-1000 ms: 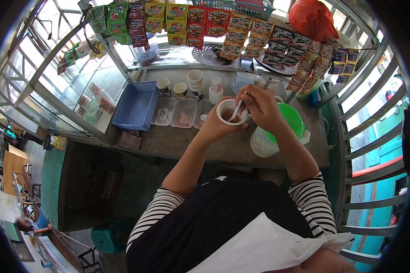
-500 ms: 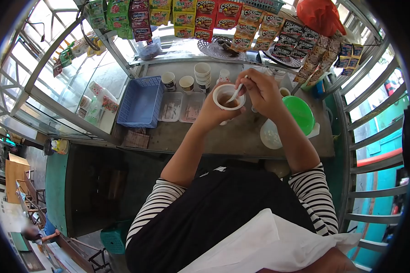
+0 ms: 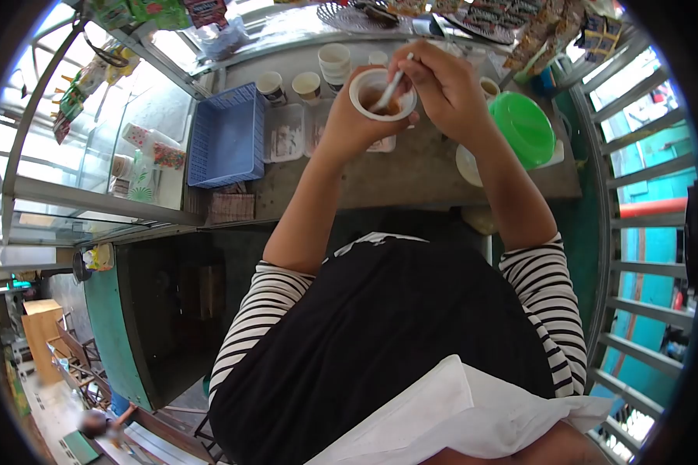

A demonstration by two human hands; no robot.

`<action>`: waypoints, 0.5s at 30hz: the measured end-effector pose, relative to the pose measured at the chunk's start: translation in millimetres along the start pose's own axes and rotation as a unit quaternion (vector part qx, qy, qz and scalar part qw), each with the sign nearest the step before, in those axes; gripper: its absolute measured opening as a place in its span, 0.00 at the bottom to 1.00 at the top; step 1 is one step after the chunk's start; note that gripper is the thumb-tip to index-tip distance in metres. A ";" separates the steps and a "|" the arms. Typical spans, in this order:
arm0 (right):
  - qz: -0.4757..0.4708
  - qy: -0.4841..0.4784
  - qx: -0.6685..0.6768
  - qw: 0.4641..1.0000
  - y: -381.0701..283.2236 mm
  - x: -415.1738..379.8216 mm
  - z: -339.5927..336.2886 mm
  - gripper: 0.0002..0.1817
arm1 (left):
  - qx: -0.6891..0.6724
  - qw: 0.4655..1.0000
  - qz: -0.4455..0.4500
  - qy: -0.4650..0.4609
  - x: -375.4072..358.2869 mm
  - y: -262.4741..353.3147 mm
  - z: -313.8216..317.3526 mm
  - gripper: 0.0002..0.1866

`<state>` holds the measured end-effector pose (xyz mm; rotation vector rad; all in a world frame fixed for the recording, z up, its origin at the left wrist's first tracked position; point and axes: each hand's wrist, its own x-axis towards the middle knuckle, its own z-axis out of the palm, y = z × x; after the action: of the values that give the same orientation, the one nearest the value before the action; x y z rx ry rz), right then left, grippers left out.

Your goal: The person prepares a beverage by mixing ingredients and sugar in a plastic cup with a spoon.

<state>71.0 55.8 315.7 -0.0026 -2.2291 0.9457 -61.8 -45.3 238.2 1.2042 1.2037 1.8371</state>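
My left hand (image 3: 350, 124) is wrapped round a white paper cup (image 3: 399, 116), held above the counter with its mouth tilted toward me. Brown liquid shows inside the cup. Between the thumb and fingers of my right hand (image 3: 446, 85) is a white spoon (image 3: 396, 82), its lower end down in the liquid. Under and behind my left hand lie clear plastic trays (image 3: 285, 143) with small packets in them; the hand partly hides one.
A blue plastic basket (image 3: 257, 155) stands left on the counter (image 3: 411, 186). Paper cups (image 3: 306, 87) and a cup stack (image 3: 334, 60) are behind. A green container (image 3: 523, 128) sits right, by a metal-barred window (image 3: 647, 208). Sachets hang above. A person (image 3: 105, 422) is far lower left.
My view has tipped downward, so the counter sits higher in the picture. The cup is still in my left hand, and the spoon has shifted within it.
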 end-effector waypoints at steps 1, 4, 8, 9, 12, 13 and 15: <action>0.012 0.003 0.000 1.000 2.2 -1.3 1.8 0.09 | 0.061 0.997 0.037 0.000 -0.5 -4.1 -1.8 0.40; -0.043 0.055 -0.035 0.997 6.5 -2.1 7.0 0.08 | 0.060 0.998 0.029 -0.006 -1.8 -11.7 -6.5 0.41; 0.007 0.038 -0.063 0.997 4.9 -15.2 15.7 0.08 | 0.046 0.999 -0.009 -0.027 -6.1 -5.3 -4.4 0.41; 0.011 0.059 -0.056 0.997 8.5 -18.4 22.1 0.08 | 0.044 0.999 -0.012 -0.030 -7.8 -7.0 -5.4 0.41; 0.034 0.094 -0.071 0.992 7.2 -25.2 27.5 0.09 | 0.152 0.988 0.017 -0.029 -12.2 -14.5 -8.2 0.40; 0.049 0.107 -0.091 0.989 6.0 -26.7 28.0 0.09 | 0.166 0.985 0.047 -0.016 -12.3 -20.0 -8.5 0.40; 0.029 0.113 -0.107 0.987 10.1 -32.2 31.2 0.09 | 0.179 0.981 0.074 -0.003 -13.7 -24.6 -10.0 0.39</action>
<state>73.6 35.2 274.7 -0.2616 -2.1171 0.6933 -65.3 -50.9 209.1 1.5309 1.5239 1.7661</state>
